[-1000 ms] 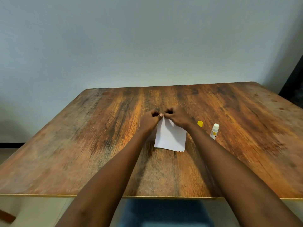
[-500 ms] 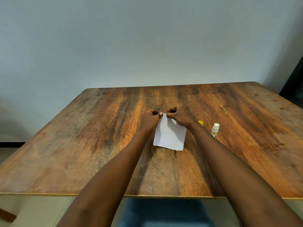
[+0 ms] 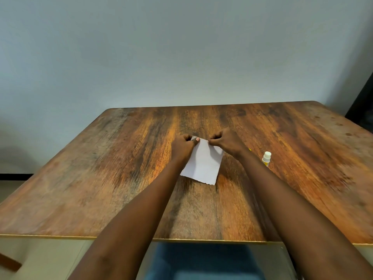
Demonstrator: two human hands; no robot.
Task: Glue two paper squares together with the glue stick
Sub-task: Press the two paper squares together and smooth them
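head view showed the wooden table (image 3: 101,168) as the biggest thing, and everything else is placed from the white paper (image 3: 202,161) lying near its middle. the paper lay flat with its long axis running away from the person, the torn near edge closest to the body and the far edge under the fingers. only one sheet outline was clear — whether two squares were stacked there i could not tell. the left hand (image 3: 182,147) sat at the paper's far-left corner, fingers curled tight and pinching that corner; the right hand (image 3: 228,142) sat at the far-right corner, likewise closed in a pinch on the edge. so both grips were at the far end, the sheet trailing back toward the person. the glue stick (image 3: 266,158) stood uncapped to the right of the paper, well apart from it and nearer the right hand — likely that hand's reach. a sliver of yellow cap (image 3: 249,149) peeked out beside the right wrist.
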